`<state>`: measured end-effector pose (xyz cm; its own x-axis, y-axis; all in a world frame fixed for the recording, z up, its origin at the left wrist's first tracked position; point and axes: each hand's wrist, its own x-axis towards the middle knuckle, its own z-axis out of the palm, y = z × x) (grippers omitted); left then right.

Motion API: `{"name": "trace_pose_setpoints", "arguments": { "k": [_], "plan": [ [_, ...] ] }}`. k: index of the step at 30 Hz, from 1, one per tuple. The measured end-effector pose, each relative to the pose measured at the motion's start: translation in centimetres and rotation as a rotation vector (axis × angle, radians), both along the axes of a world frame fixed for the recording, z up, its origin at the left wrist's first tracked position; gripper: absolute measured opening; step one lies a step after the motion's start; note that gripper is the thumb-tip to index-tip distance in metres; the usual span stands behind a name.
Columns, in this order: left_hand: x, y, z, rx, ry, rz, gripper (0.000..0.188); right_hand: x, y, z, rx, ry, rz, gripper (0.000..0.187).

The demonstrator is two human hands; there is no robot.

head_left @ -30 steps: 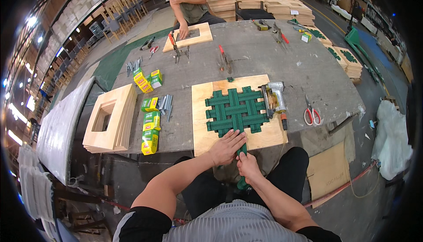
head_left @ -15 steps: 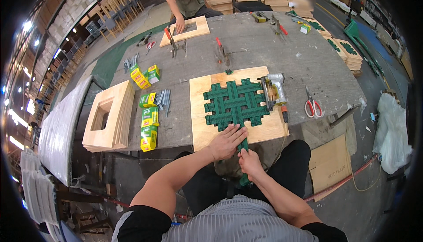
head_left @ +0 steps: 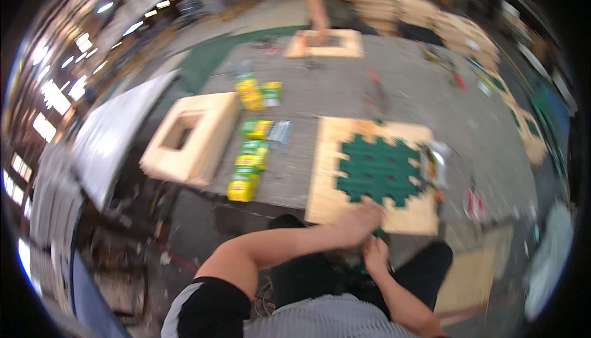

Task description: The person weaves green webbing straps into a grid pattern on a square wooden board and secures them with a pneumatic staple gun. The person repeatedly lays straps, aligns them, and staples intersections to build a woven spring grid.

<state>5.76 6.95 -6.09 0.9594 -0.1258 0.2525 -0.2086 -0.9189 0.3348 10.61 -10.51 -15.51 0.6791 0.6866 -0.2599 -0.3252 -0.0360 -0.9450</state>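
A square of woven green webbing straps [head_left: 375, 169] lies on a light plywood board [head_left: 323, 178] at the table's near edge, in front of me. My left hand [head_left: 357, 224] rests flat over the board's near edge, on the strap coming off the weave; blur softens its fingers. Just below it, my right hand [head_left: 376, 254] is closed around that green strap [head_left: 379, 233], most of which the hands hide. Beside the weave, a nail gun or stapler [head_left: 439, 162] with a silvery body lies at the board's right edge.
Yellow-green boxes [head_left: 244, 183] and metal staple strips [head_left: 281, 133] lie left of the board, near stacked wooden frames [head_left: 157, 147]. Red-handled scissors [head_left: 473, 202] lie at right. Across the grey table [head_left: 277, 85], a person handles another frame [head_left: 351, 44]. Pliers [head_left: 377, 85] lie between.
My view has swung left, so the scene sits farther right and is blurred. Both hands remain by the strap at the board's near edge.
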Motion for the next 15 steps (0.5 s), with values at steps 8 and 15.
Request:
{"name": "trace_pose_setpoints", "arguments": {
  "k": [8,15],
  "plan": [
    [-6.8,-4.2,-0.2,-0.559,0.431,0.277,0.030,4.1,0.2,-4.8,-0.481,-0.247,0.289,0.053],
    [-2.1,-4.2,-6.0,-1.047,0.242,0.294,0.055,5.3,0.9,-7.7,-0.067,-0.646,0.189,0.057]
  ]
}}
